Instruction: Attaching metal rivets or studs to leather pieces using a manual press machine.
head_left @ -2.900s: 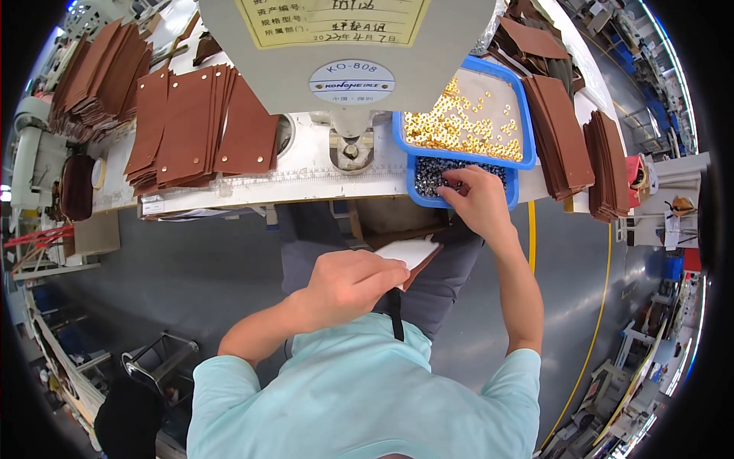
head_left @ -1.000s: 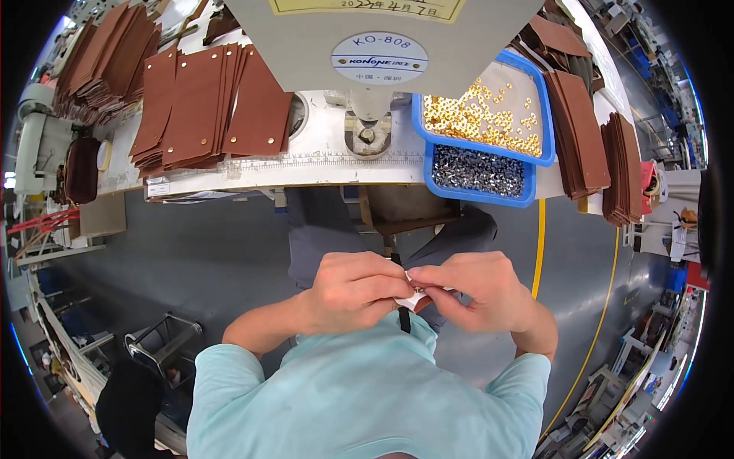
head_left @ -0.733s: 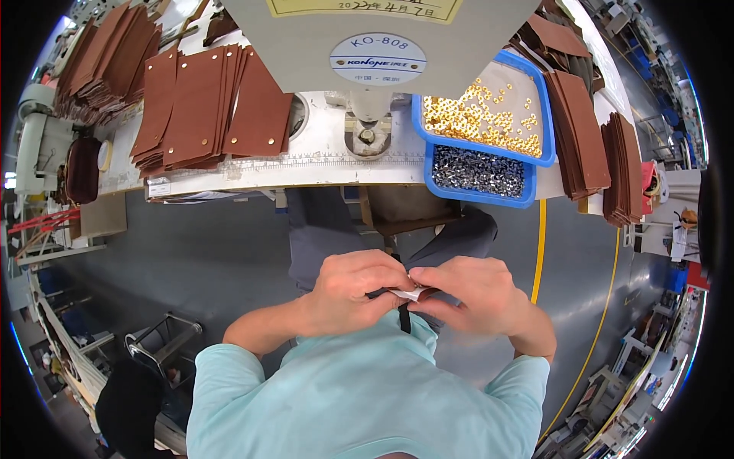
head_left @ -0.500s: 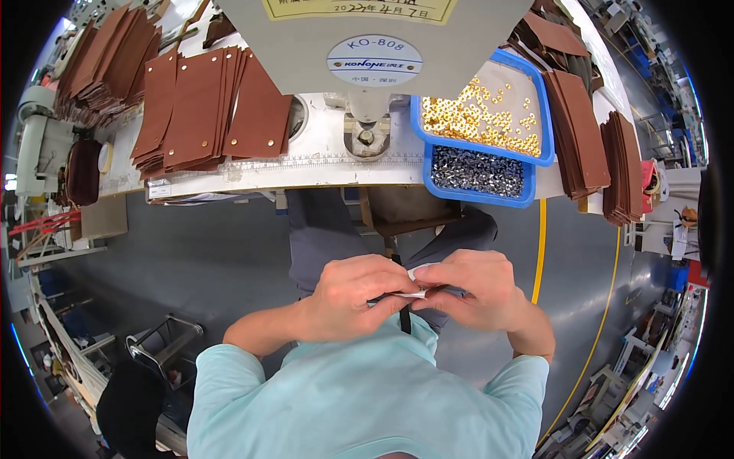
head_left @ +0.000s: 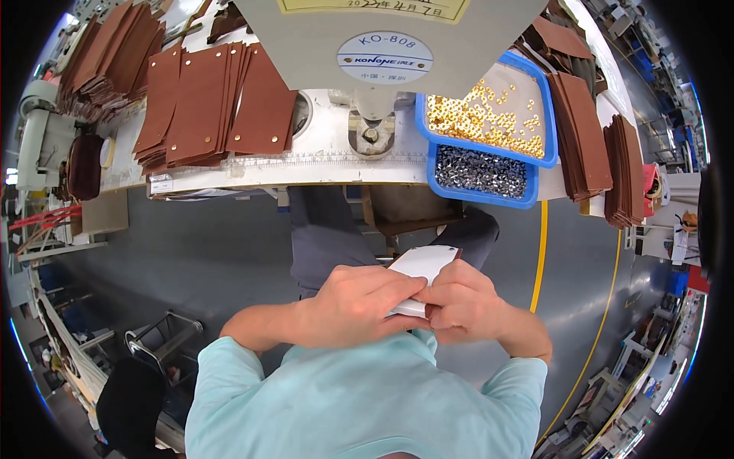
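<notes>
Above my lap, a flat leather piece (head_left: pixel 425 262), white on the face toward me with brown along its edges, is held in both hands. Small dark dots sit near its far corners. My left hand (head_left: pixel 353 302) closes on its left side, thumb lying across the white face. On the near right part, my right hand (head_left: pixel 468 306) grips with bent fingers. The hands almost meet over the near end, which they partly hide.
Ahead stands a grey riveting press (head_left: pixel 317 46) on a white table (head_left: pixel 329 172). Brown leather panels (head_left: pixel 200 107) with studs lie left, more brown panels (head_left: pixel 577 134) right. One blue tray (head_left: pixel 547 115) holds gold rings; another blue tray (head_left: pixel 483 200) holds small silver parts.
The piece, mostly hidden between my fingertips before, now shows its white face, extending away from me. My hands have shifted slightly down and closer together around it.
</notes>
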A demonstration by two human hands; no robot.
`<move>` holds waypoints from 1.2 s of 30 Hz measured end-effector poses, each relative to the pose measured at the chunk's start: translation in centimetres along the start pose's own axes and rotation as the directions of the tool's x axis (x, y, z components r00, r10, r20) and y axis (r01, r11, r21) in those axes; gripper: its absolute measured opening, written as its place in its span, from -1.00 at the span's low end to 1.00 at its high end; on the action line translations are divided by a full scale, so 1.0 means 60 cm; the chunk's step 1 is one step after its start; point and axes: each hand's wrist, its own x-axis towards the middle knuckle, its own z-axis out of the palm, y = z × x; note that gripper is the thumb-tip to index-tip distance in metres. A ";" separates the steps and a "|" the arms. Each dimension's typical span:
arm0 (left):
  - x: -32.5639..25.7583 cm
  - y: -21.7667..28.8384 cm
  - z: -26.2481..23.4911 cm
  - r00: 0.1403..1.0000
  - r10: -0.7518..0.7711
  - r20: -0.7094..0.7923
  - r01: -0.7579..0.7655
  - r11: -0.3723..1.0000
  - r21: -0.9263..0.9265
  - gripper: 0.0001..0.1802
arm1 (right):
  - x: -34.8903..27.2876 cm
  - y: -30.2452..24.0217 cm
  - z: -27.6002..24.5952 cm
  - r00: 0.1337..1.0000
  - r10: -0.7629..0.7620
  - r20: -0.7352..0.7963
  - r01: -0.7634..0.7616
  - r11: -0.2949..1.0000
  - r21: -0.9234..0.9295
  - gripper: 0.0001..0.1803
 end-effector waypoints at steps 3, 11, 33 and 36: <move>-0.003 0.003 0.004 0.999 0.020 -0.047 -0.020 1.000 0.001 -0.48 | 0.000 -0.001 0.001 0.998 -0.058 0.005 0.058 0.998 0.019 -0.51; 0.007 0.006 -0.005 0.999 -0.001 -0.041 0.001 1.000 -0.011 -0.51 | -0.018 0.014 0.010 0.993 -0.091 -0.070 0.086 0.994 -0.068 -0.69; -0.097 -0.132 -0.139 0.819 -0.563 -0.114 -0.108 0.043 -0.993 -0.29 | -0.013 0.108 0.087 0.503 0.817 0.280 -0.757 0.260 0.600 -0.74; -0.091 -0.106 -0.097 0.565 -0.739 -0.367 0.263 0.583 -0.769 -0.43 | -0.003 0.112 0.149 0.578 0.758 0.303 -0.738 0.327 0.590 -0.64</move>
